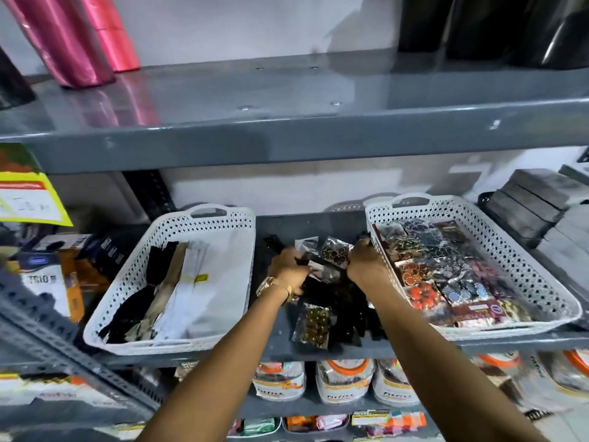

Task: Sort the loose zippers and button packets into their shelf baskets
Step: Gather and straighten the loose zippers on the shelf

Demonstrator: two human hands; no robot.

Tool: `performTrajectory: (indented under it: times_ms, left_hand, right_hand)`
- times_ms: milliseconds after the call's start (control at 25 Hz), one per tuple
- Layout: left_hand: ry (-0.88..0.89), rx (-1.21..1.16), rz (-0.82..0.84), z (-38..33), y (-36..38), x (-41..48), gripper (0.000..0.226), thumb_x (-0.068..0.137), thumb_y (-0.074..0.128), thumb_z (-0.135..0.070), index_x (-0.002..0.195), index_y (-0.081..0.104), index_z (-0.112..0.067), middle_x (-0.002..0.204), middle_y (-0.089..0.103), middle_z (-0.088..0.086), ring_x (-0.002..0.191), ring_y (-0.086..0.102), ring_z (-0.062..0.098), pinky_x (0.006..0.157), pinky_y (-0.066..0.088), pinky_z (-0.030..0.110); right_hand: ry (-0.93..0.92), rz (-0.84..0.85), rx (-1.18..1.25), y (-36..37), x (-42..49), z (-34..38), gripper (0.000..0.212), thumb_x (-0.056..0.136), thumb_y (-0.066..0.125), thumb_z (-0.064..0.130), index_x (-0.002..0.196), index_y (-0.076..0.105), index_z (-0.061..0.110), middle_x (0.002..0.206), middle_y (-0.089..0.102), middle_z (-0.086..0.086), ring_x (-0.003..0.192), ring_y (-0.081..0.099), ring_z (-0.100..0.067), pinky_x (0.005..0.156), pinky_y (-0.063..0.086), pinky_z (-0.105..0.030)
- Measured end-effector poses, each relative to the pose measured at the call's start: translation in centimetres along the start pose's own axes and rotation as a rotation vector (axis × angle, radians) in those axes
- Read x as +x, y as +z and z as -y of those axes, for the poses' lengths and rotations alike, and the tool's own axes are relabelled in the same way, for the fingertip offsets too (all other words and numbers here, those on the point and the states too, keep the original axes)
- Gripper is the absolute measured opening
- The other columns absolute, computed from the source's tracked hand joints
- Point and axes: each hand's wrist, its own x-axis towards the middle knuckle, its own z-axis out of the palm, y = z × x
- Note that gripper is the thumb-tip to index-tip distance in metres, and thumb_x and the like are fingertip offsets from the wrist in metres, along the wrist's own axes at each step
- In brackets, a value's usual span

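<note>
Two white perforated baskets stand on the grey middle shelf. The left basket (134,266) holds black, tan and white zippers. The right basket (541,282) is packed with button packets. Between them lies a loose pile of black zippers (344,317) and clear button packets (314,323). My left hand (288,269), wearing a gold watch, is closed around a black zipper at the pile's far side. My right hand (366,260) reaches into the same pile beside the right basket's rim, fingers pinching something dark; a packet of dark buttons (334,250) lies between both hands.
The grey upper shelf (287,138) overhangs, carrying pink rolls (73,39) and black rolls (510,27). Boxes (47,275) crowd the left, dark flat packs (532,205) sit at the right. Jars (344,381) stand on the shelf below.
</note>
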Motion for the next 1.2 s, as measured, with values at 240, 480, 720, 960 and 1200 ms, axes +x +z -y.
performTrajectory:
  times_ms: [240, 480, 720, 960, 1200]
  left_hand:
    - [0.213, -0.333, -0.113, -0.4, -1.7, 0.7, 0.032, 0.066, 0.071, -0.047, 0.084, 0.055, -0.026, 0.087, 0.063, -0.001, 0.083, 0.064, 0.025, 0.073, 0.052, 0.039]
    - [0.424, -0.46, -0.241, -2.4, -3.6, 0.3, 0.061, 0.082, 0.067, -0.036, 0.138, 0.042, -0.033, 0.126, 0.062, 0.014, 0.115, 0.06, 0.024, 0.092, 0.05, 0.038]
    - [0.179, -1.176, 0.048, -5.8, -5.5, -2.8, 0.02, 0.083, 0.07, -0.01, 0.102, 0.068, -0.009, 0.08, 0.072, 0.0, 0.065, 0.068, 0.008, 0.057, 0.059, 0.023]
    - [0.088, -1.243, 0.091, -4.0, -5.4, -4.1, 0.016, 0.082, 0.071, -0.015, 0.067, 0.068, -0.015, 0.079, 0.071, 0.009, 0.075, 0.067, 0.024, 0.092, 0.05, 0.051]
    - [0.23, -1.096, -0.106, -1.9, -7.4, -4.8, 0.013, 0.081, 0.07, -0.004, 0.086, 0.063, -0.013, 0.084, 0.072, 0.008, 0.076, 0.068, 0.022, 0.086, 0.054, 0.045]
  right_hand:
    - [-0.06, -0.187, 0.261, -3.8, -0.3, 0.7, 0.046, 0.093, 0.053, 0.017, 0.135, 0.042, 0.001, 0.13, 0.055, -0.019, 0.121, 0.054, -0.035, 0.097, 0.048, -0.042]
    - [-0.154, -0.261, 0.957, -6.9, -1.0, -0.4, 0.033, 0.085, 0.069, 0.016, 0.114, 0.058, 0.002, 0.1, 0.066, -0.001, 0.095, 0.064, -0.022, 0.074, 0.05, -0.025]
    - [-0.26, -0.038, 1.416, -8.2, -3.8, 0.9, 0.034, 0.082, 0.071, 0.009, 0.115, 0.06, 0.008, 0.092, 0.07, -0.005, 0.062, 0.071, -0.006, 0.049, 0.055, -0.022]
    - [-0.283, 0.003, 1.428, -7.0, -6.2, 3.6, 0.032, 0.08, 0.072, 0.002, 0.111, 0.063, 0.003, 0.085, 0.071, 0.001, 0.068, 0.073, -0.011, 0.051, 0.061, -0.028]
    - [-0.457, 0.109, 1.38, -5.6, -6.8, 6.0, 0.035, 0.088, 0.059, -0.004, 0.122, 0.06, 0.007, 0.112, 0.069, -0.011, 0.096, 0.07, -0.025, 0.07, 0.062, -0.029]
